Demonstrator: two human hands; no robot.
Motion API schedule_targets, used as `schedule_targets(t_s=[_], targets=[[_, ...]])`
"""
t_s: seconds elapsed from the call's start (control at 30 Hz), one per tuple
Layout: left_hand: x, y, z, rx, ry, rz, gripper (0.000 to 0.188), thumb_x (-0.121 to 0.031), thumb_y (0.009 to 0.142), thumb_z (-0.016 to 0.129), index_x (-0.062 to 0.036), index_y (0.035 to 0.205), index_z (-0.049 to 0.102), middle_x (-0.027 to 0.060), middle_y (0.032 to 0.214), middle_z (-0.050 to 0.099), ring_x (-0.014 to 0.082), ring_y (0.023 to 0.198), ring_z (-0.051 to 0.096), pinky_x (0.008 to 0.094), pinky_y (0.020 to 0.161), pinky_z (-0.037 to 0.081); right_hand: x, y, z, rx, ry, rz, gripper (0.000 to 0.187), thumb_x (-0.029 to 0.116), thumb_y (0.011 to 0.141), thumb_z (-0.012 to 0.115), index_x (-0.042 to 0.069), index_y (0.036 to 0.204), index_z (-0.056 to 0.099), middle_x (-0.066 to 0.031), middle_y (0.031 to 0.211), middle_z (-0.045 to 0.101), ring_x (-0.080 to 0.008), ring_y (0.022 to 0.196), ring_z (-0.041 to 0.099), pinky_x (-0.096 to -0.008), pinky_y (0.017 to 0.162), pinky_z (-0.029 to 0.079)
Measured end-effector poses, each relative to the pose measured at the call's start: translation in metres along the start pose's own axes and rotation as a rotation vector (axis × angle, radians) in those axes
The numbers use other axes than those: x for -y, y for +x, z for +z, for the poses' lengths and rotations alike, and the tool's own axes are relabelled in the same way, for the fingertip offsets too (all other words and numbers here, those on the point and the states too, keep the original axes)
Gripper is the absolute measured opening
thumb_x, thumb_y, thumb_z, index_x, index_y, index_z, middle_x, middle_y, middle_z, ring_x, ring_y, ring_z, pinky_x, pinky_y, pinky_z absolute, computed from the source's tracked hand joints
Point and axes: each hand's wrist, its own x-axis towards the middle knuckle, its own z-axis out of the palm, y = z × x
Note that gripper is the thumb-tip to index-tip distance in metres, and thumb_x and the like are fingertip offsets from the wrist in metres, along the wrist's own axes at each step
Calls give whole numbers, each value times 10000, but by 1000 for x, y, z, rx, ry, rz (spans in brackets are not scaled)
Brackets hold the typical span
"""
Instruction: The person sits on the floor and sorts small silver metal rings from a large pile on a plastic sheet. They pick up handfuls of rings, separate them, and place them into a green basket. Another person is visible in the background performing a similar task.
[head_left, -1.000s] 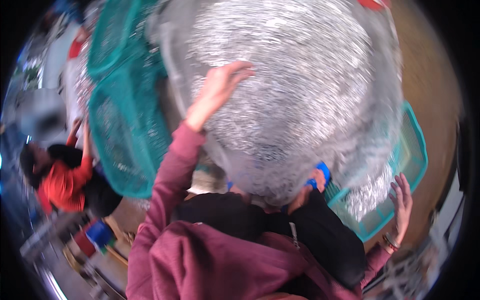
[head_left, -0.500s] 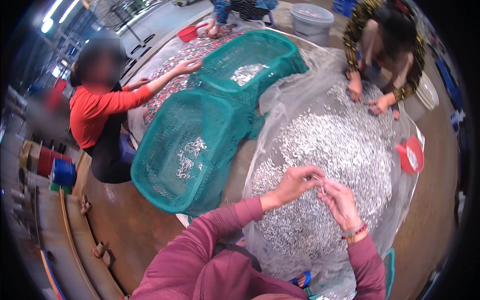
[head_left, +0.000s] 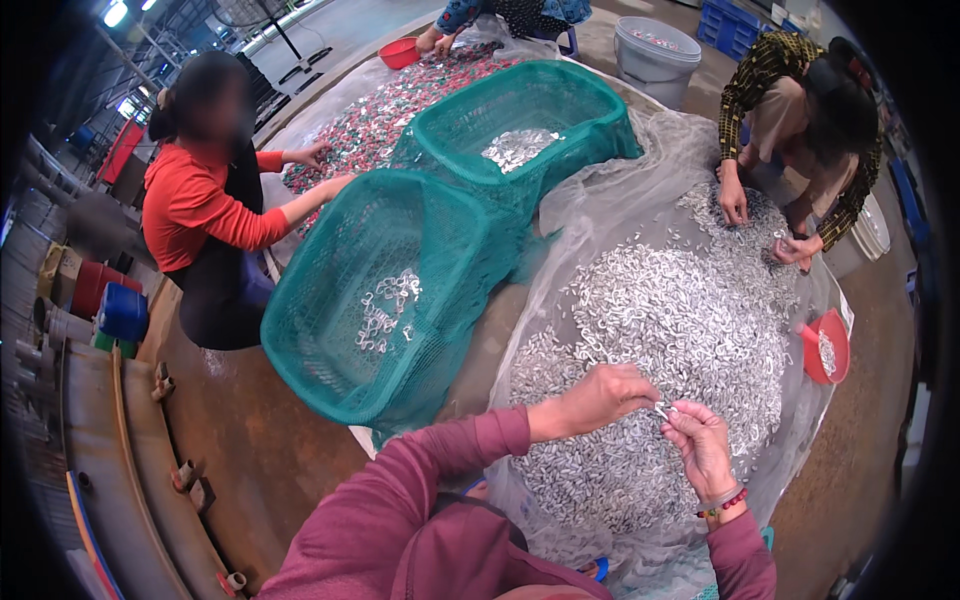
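Small silver piece (head_left: 661, 409) at lower right of centre, over a heap (head_left: 690, 330) of similar pieces. Left hand (head_left: 605, 400) and right hand (head_left: 702, 450): both grips narrow, pinching it; fingers partly hide contact. Judged light, stiff, possibly slippery; best held by opposite ends.

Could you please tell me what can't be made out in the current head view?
All in the head view:
- Small metal piece: exact shape; tiny and partly covered by the right hand.
- Left hand: its grip, if any, hidden by its own curled fingers.
- Co-worker at the top: head cut off by the upper edge.
- Grey bucket: contents too small to identify.
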Motion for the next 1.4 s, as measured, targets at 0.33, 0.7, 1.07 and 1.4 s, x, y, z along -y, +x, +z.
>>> schedule_targets(t_s=[0.33, 0.7, 1.07, 1.4], targets=[[-29, 3, 14, -97, -72, 209, 134, -84, 810, 699, -65, 942, 694, 56, 833, 688, 175, 768, 654, 300, 664, 525, 3, -28, -3, 88, 69, 58, 95, -58, 847, 622, -58, 942, 626, -147, 842, 675, -211, 726, 685, -285, 668, 594], [50, -2, -14, -6, -1407, -669, 221, -214, 956, 557, -26, 1071, 582, 84, 958, 584, 153, 850, 603, 234, 654, 526, -54, -15, -42, 371, 368, -52, 110, 39, 873, 528, 15, 979, 545, -94, 928, 584, -190, 835, 606, -303, 725, 491], [115, -30, 46, 487, 282, -258, 188, -200, 791, 721, -51, 905, 702, 132, 738, 613, 284, 732, 610, 385, 677, 478, -124, 16, -23, 12, -1233, -574, 250, 281, 865, 650, 93, 1005, 566, -89, 753, 622, -263, 662, 607, -387, 574, 454], [46, -1, -9, 441, -94, -462, 393, -347, 987, 475, -18, 791, 565, 17, 619, 473, 94, 582, 434, 287, 537, 353, -113, 14, -55, 10, -666, -367, 329, 318, 923, 588, 3, 827, 594, -63, 684, 574, -179, 605, 546, -344, 559, 429]])
